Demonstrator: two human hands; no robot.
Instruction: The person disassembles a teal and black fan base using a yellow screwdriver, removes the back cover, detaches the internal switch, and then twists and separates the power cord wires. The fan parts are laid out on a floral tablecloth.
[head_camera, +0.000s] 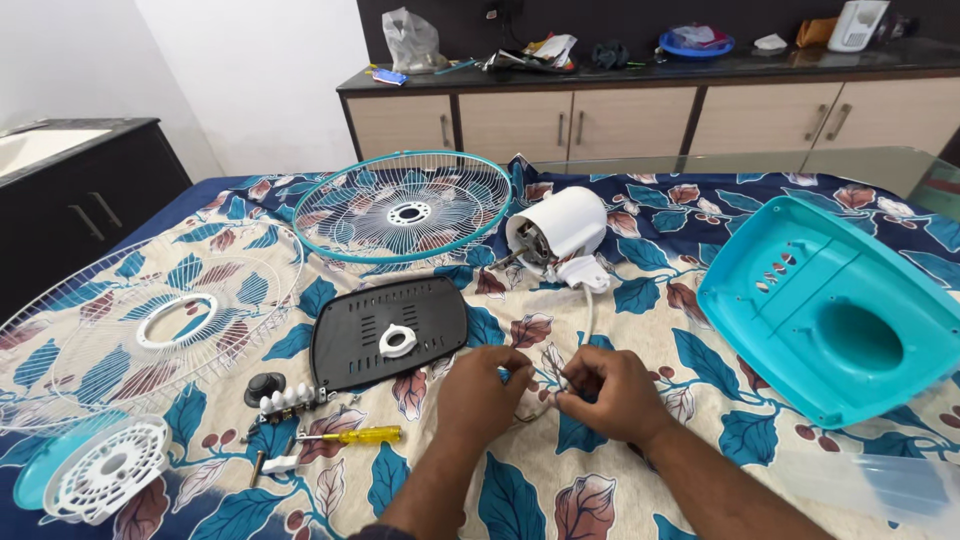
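On the leaf-patterned cloth (620, 330), my left hand (480, 392) and right hand (615, 395) meet near centre. I see the black perforated plastic plate (385, 330) just beyond them, the yellow-handled screwdriver (355, 435) left, the turquoise plastic base shell (835, 310) right, the white cylindrical motor housing (560, 228) farther off.

Two fan grilles (405, 205) (140, 325), one motor housing (560, 228), one black plate (390, 330), one turquoise base cover (830, 310), one screwdriver (355, 436), two hands (480, 390) (610, 392).

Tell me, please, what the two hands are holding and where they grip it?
Both the left hand and right hand pinch the thin wires between fingertips, at the loose end of the white cable from the fan motor.
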